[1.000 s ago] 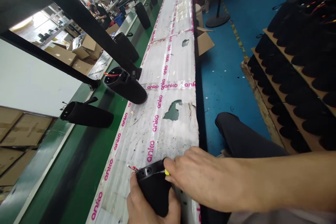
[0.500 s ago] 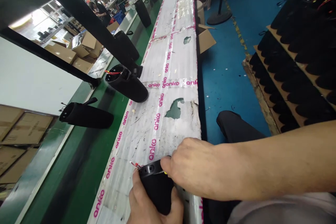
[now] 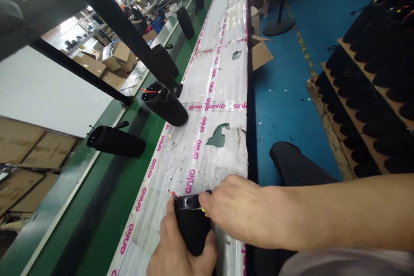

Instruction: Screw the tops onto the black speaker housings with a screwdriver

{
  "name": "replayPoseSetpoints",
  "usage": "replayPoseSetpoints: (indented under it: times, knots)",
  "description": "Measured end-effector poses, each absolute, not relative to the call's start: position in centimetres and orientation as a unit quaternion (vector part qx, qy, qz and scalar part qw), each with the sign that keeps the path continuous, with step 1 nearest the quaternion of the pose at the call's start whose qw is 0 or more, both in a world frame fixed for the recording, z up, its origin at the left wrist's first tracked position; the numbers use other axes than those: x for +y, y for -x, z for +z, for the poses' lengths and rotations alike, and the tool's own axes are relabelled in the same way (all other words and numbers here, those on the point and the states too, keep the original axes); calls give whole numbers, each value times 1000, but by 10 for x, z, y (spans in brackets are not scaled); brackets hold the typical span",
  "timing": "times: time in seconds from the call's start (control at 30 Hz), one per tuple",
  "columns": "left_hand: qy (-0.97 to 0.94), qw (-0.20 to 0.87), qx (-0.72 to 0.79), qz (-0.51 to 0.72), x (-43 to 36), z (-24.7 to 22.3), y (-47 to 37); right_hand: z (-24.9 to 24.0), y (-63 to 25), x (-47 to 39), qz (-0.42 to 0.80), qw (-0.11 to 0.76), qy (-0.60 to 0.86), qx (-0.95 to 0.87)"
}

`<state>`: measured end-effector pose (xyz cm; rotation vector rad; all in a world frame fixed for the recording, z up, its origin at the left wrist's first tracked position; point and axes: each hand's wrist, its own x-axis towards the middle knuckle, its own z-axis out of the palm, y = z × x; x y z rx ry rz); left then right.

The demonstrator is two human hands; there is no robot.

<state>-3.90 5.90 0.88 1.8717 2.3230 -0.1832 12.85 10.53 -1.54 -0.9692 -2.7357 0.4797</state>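
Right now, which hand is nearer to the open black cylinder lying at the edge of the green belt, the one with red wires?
Left. The left hand grips another black cylinder below the open black cylinder; the right hand touches the held one's top rim, farther right.

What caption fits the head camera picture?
Left hand grips a black fabric-covered cylinder on the taped white bench; right hand pinches its top.

On the long taped white foam-covered bench (image 3: 223, 77), at its near end, sits the black fabric-covered cylindrical speaker shell (image 3: 192, 228) — the left hand (image 3: 176, 250) below it, the right hand (image 3: 236, 211) to its right. Left of the bench runs the green conveyor belt (image 3: 106, 189), carrying two more black cylindrical shells (image 3: 116, 141) (image 3: 166, 104) — one behind the other. Right, across the floor, stand stacked cardboard trays of black shells (image 3: 365, 90).
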Motion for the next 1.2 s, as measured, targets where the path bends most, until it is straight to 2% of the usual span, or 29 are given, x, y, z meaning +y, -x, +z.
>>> replayPoseSetpoints:
  times: [0.13,0.33,0.53,0.77,1.2]
  knots:
    - [-603,135,785,-40,63,10,50,-31,-127,104,179,141,353,-907]
    - [-592,166,788,-32,66,13,54,-17,-140,102,216,306,443,-814]
    - [-592,146,792,-33,60,16,45,-25,-151,91,166,198,422,-869]
    - [-599,141,788,1,54,21,37,-30,-147,86,134,190,427,-874]
    - [-610,153,777,23,53,16,36,-26,-137,90,162,159,407,-885]
